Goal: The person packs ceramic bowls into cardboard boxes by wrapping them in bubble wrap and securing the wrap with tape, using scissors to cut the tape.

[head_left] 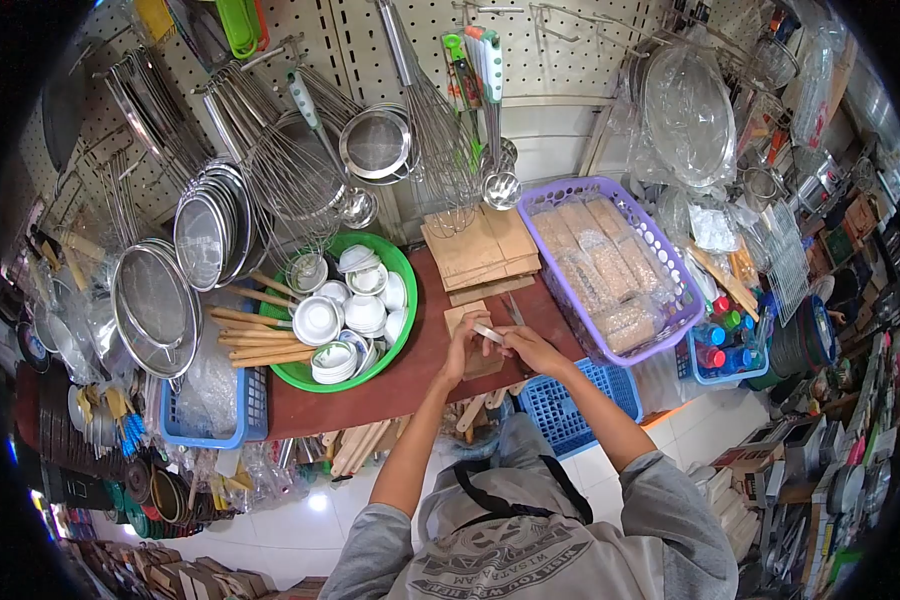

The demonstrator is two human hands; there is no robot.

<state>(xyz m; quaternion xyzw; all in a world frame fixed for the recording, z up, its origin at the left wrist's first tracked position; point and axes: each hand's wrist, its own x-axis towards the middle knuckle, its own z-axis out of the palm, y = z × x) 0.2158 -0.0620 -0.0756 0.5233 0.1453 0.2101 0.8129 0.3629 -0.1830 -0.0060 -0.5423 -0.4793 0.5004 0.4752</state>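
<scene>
Above the front edge of the red-brown table (432,290), my left hand (464,343) and my right hand (532,350) meet at a small, narrow whitish thing (488,332). The fingers of both are closed on it; its exact kind is too small to make out. Under the hands lies a piece of brown cardboard (482,366), partly covered by them. Just beyond my right hand is a slim, pointed metal tool (513,309). Farther back, flat brown cardboard pieces (480,245) are stacked.
To the left, a green basin (407,335) holds white bowls; wooden handles (260,335) jut beside it. At right stands a purple basket (610,352) of wrapped packs. Whisks (440,150) and strainers (160,300) hang ahead. Blue baskets (582,400) sit below the table's front edge.
</scene>
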